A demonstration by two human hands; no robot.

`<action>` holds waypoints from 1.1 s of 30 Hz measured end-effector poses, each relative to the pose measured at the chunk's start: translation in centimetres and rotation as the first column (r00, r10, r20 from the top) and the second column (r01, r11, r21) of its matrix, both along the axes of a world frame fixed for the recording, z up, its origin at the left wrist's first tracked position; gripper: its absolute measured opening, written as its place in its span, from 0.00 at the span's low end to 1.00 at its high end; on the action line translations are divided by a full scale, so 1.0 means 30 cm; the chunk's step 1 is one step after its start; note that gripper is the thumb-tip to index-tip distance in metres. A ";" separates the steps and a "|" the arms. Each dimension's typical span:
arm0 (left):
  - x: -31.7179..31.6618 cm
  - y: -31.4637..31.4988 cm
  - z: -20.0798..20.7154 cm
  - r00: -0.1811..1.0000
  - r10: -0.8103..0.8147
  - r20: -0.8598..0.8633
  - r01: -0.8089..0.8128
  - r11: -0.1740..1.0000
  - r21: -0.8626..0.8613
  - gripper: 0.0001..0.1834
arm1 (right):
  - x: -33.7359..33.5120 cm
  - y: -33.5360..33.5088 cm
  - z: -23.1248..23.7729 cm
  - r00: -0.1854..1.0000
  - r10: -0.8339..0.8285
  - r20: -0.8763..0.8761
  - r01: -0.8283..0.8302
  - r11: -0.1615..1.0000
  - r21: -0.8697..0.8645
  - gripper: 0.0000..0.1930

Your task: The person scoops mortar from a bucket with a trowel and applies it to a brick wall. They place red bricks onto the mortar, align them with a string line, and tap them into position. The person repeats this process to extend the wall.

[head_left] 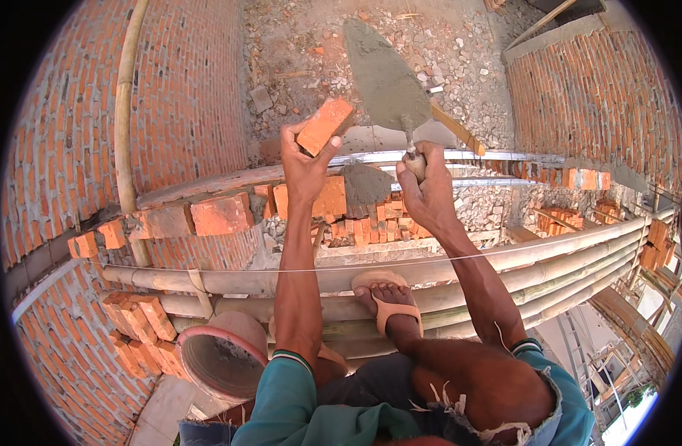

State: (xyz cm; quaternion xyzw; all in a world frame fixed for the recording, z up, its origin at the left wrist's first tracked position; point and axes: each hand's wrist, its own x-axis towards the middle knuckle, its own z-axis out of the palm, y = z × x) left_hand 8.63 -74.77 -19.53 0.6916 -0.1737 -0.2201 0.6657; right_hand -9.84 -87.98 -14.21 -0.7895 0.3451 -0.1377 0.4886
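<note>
My left hand [304, 160] grips an orange brick [326, 126], held up above the wall with the thumb along its near side. Closed round the handle of a trowel [385, 78] is my right hand [426, 182]. The trowel's broad blade points away from me and is coated in grey mortar. Below my hands runs a course of laid bricks [222, 214]. At its right end lies a heap of wet mortar [367, 183], between the last laid bricks and my right wrist. A thin string line [370, 270] stretches across in front of the wall, passing by my forearms.
I stand in sandals on bamboo poles [549, 260]. A mortar bucket [225, 353] and stacked bricks [136, 320] are at the left. An upright bamboo pole [125, 104] stands against a brick wall [181, 82]. Rubble ground [296, 44] lies far below; brick piles [374, 223] sit beyond the poles.
</note>
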 end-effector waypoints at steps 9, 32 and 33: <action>0.096 -0.061 0.002 0.885 -0.103 0.454 -0.058 0.943 0.327 0.26 | 0.137 0.004 0.005 0.998 0.062 0.031 -0.052 0.969 -0.241 0.13; 0.044 0.032 0.112 0.826 -0.075 -0.559 -0.113 0.949 -0.294 0.26 | 0.116 0.005 0.025 0.964 -0.205 0.171 0.113 0.893 0.436 0.21; -0.014 0.032 0.119 0.773 -0.044 -0.633 -0.164 0.950 -0.266 0.25 | 0.121 0.022 0.025 0.944 -0.253 0.212 0.114 0.852 0.511 0.23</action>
